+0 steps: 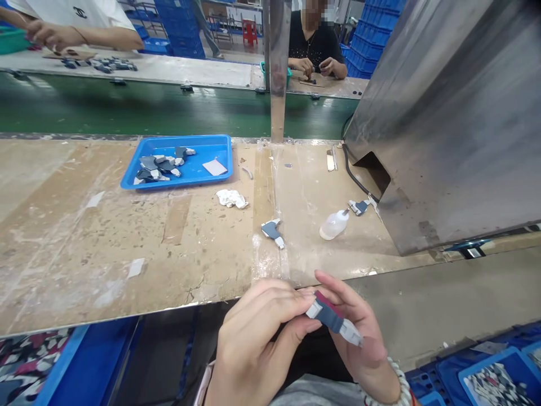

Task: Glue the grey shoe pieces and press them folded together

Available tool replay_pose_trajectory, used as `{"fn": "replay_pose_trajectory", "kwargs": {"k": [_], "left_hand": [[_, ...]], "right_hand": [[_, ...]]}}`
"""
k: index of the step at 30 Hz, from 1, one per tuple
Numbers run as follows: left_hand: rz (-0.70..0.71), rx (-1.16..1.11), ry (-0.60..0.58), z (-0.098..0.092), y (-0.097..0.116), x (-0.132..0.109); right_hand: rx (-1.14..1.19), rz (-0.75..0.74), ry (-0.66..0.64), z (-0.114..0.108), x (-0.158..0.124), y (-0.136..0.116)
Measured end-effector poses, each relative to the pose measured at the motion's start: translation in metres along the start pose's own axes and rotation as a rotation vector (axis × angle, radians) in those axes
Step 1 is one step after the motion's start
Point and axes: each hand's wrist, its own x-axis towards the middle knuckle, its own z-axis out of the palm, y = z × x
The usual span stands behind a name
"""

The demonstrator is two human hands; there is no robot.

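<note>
Just below the table's front edge, my left hand [264,332] pinches the left end of a small blue-grey, white and dark red piece [332,316] between thumb and fingers. My right hand [359,332] is cupped behind the piece's right end, touching it, its fingers partly hidden by the piece. On the table [203,254] lie a similar blue-grey and white piece [273,230], a clear bottle [333,225] tilted on its side, and another piece [360,207] by the metal housing. A crumpled white tissue [231,198] is farther left.
A blue tray [198,175] holds several pieces and a pale card. A large metal housing [456,124] stands right, a metal post [278,101] ahead. Beyond runs a green conveyor [169,110], with two people across it. Blue bins of pieces sit below left [84,366] and right [469,378].
</note>
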Motion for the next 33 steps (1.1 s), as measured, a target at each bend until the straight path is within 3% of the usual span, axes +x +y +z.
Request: {"fn": "replay_pose_trajectory", "kwargs": {"k": [17, 33], "left_hand": [[0.043, 0.073, -0.076, 0.005, -0.005, 0.0], [0.063, 0.05, -0.039, 0.014, -0.013, 0.0]], "right_hand": [[-0.066, 0.07, 0.002, -0.007, -0.001, -0.009], [-0.127, 0.043, 0.039, -0.014, -0.008, 0.003]]}}
